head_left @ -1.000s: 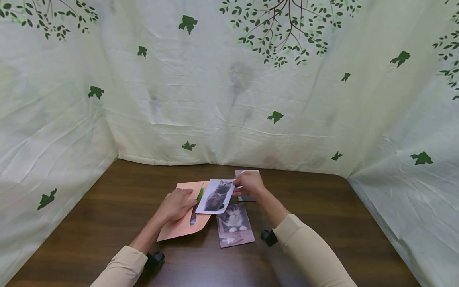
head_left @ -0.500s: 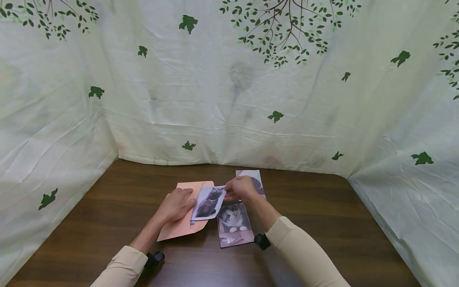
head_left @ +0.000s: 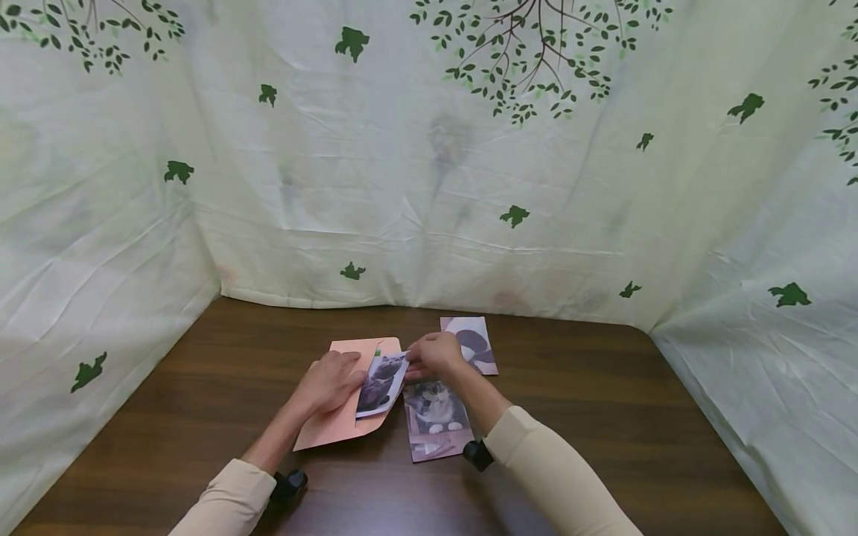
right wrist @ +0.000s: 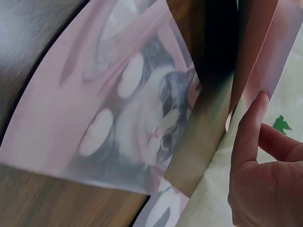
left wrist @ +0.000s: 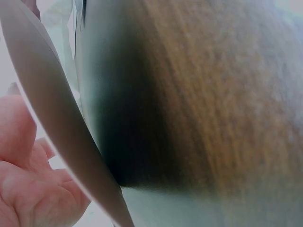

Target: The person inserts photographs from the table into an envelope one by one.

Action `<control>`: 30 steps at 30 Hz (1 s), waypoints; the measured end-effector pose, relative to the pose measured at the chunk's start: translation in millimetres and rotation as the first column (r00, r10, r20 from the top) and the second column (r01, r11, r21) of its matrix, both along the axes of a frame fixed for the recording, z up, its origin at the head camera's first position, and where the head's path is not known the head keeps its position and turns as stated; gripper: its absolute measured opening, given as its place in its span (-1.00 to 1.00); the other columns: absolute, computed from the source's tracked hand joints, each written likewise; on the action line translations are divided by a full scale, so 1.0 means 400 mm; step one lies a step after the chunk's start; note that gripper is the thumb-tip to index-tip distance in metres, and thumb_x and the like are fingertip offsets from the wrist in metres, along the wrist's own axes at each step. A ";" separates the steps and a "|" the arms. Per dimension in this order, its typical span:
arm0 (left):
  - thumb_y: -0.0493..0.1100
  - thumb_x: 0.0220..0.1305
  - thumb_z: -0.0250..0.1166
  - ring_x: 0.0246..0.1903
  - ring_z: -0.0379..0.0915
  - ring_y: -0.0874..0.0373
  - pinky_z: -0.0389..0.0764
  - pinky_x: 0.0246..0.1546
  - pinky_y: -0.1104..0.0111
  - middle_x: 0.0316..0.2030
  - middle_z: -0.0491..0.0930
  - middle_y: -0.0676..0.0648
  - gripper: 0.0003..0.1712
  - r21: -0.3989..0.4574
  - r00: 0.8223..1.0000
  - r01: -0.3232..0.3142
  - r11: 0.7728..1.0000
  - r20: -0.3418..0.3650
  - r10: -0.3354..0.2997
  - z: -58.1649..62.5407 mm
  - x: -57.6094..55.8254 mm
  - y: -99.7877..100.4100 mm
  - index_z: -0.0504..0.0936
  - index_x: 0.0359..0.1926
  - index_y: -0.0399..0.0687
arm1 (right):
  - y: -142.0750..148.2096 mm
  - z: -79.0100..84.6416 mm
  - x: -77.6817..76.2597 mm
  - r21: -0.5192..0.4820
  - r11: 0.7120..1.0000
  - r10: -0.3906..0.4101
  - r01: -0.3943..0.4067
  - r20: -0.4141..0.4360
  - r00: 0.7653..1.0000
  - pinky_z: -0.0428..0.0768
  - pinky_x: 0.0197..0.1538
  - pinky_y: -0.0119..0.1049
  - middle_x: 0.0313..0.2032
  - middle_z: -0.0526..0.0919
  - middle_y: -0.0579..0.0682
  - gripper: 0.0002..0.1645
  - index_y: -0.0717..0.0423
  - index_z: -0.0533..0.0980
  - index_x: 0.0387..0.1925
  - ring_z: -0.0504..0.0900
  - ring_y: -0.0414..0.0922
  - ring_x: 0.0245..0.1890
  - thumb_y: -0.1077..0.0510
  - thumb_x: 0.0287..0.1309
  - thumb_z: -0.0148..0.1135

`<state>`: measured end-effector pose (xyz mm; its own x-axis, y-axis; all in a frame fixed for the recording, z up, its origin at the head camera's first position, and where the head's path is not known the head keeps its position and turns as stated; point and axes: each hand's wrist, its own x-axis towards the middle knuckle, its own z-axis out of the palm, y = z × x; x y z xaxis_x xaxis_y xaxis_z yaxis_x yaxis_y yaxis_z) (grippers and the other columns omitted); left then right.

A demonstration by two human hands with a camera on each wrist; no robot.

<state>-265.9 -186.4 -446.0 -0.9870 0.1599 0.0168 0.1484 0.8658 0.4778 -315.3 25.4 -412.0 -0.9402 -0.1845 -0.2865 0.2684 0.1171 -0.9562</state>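
Observation:
A peach envelope is tilted above the table, gripped by my left hand at its left part. A grey cat photo sits partly inside its opening, and my right hand pinches the photo's right edge. Below that hand, a kitten photo lies on the table. Farther back lies another photo, with a round dark shape on it. The left wrist view shows the envelope edge-on beside the hand. In the right wrist view, the fingertips touch the held photo.
Everything is on a brown wooden table. A white cloth printed with green leaves hangs behind it and along both sides. Black wrist cameras, such as the right one, sit below each sleeve.
My right hand has moved left and slightly down, sliding the cat photo farther into the envelope. The back photo is more exposed now. My left hand has stayed in place.

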 end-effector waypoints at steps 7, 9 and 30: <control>-0.03 0.45 0.09 0.35 0.27 -0.32 0.29 0.32 -0.18 0.30 0.44 -0.40 -0.39 0.015 1.000 0.000 1.000 0.016 -0.001 0.005 0.002 0.005 0.43 0.37 -0.33 | -0.027 -0.014 -0.005 -0.017 1.000 -0.013 0.013 -0.004 1.000 0.75 -0.37 -0.13 -0.45 0.71 0.26 -0.70 0.57 0.59 -0.07 0.69 -0.08 -0.62 0.52 0.12 0.22; -0.03 0.45 0.09 0.35 0.28 -0.32 0.30 0.31 -0.18 0.30 0.44 -0.40 -0.39 0.018 1.000 -0.006 1.000 0.021 0.005 0.006 0.002 0.006 0.43 0.37 -0.32 | -0.033 -0.019 -0.005 -0.015 1.000 -0.015 0.015 -0.008 1.000 0.75 -0.37 -0.15 -0.43 0.72 0.26 -0.71 0.56 0.59 -0.08 0.69 -0.09 -0.62 0.52 0.12 0.23; -0.02 0.44 0.10 0.36 0.27 -0.34 0.29 0.33 -0.19 0.32 0.41 -0.42 -0.37 0.029 0.999 -0.024 0.999 0.031 0.024 0.007 -0.002 0.009 0.42 0.37 -0.33 | -0.038 -0.024 -0.003 -0.040 0.995 0.092 -0.090 0.066 0.994 0.76 -0.24 -0.17 -0.34 0.74 0.30 -0.79 0.60 0.57 -0.15 0.78 0.01 -0.40 0.48 0.20 0.21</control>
<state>-266.6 -182.9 -443.1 -0.9907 0.1361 -0.0092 0.1126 0.8546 0.5069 -316.5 10.1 -421.6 -0.8977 -0.2800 -0.3402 0.3225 0.1088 -0.9403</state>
